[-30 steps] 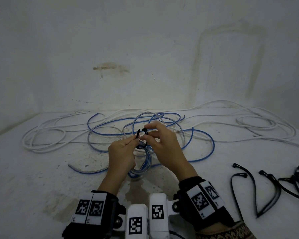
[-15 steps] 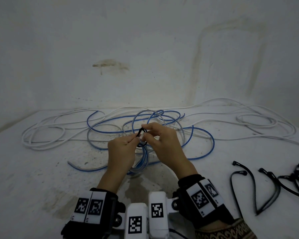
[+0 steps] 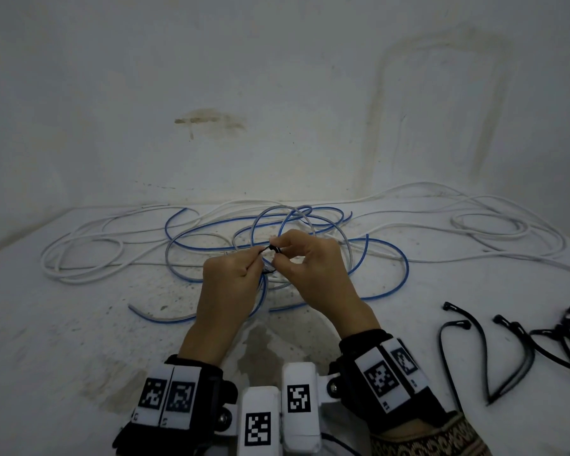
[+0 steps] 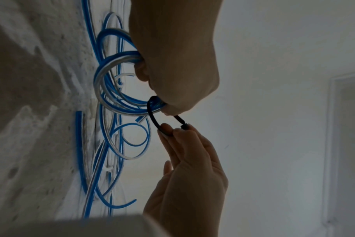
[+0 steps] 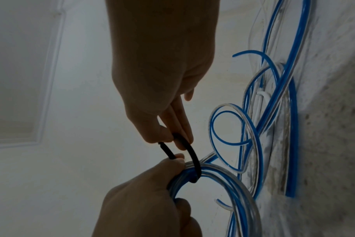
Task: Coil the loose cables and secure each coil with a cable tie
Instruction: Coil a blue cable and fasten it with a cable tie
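A blue and clear cable (image 3: 369,291) lies partly looped on the white table. My left hand (image 3: 260,258) grips its gathered coil (image 4: 103,77) with curled fingers and pinches the tail of a black cable tie (image 4: 152,118) between thumb and forefinger. The tie loops round the coil (image 5: 233,184) beside my left hand (image 5: 178,160). My right hand (image 3: 277,250) pinches the tie's head end (image 5: 192,152) with thumb and two fingers. The two hands almost touch, a little above the table.
White cables (image 3: 79,258) sprawl at the left, and more white cable (image 3: 491,225) lies at the back right. Several spare black cable ties (image 3: 468,340) lie at the right front. A stained wall (image 3: 277,110) rises behind the table.
The tie's loop around the coil has drawn smaller and flatter. My hands have closed in on each other and lifted slightly. The cables on the table have not moved.
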Demonstrator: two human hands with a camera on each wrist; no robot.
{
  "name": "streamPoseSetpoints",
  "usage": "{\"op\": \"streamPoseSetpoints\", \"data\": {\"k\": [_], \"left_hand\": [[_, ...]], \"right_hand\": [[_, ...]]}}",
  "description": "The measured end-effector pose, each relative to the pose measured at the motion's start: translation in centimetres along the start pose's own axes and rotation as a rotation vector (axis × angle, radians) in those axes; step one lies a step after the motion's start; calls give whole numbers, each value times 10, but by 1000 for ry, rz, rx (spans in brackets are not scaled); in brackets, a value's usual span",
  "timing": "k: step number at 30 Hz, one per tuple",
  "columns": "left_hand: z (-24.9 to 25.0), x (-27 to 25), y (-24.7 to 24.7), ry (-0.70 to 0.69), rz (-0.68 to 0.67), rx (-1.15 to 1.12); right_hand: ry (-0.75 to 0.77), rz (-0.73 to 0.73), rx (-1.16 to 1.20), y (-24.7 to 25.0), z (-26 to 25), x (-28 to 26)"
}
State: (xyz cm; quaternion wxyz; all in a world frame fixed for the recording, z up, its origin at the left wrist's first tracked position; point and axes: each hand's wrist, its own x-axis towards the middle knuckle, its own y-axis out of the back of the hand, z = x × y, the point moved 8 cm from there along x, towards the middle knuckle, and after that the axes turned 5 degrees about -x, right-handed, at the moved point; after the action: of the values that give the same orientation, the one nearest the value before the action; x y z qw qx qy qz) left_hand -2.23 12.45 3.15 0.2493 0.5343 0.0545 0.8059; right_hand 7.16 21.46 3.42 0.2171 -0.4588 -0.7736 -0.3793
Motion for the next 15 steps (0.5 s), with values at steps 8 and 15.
{"op": "streamPoseSetpoints", "data": {"k": [8, 15], "left_hand": [[2, -1, -3, -91, -73, 102], [2, -2, -8, -112, -133, 101]], "right_hand": [[42, 36, 14, 1, 1, -1], [-29, 9, 117, -1, 7, 0]]}}
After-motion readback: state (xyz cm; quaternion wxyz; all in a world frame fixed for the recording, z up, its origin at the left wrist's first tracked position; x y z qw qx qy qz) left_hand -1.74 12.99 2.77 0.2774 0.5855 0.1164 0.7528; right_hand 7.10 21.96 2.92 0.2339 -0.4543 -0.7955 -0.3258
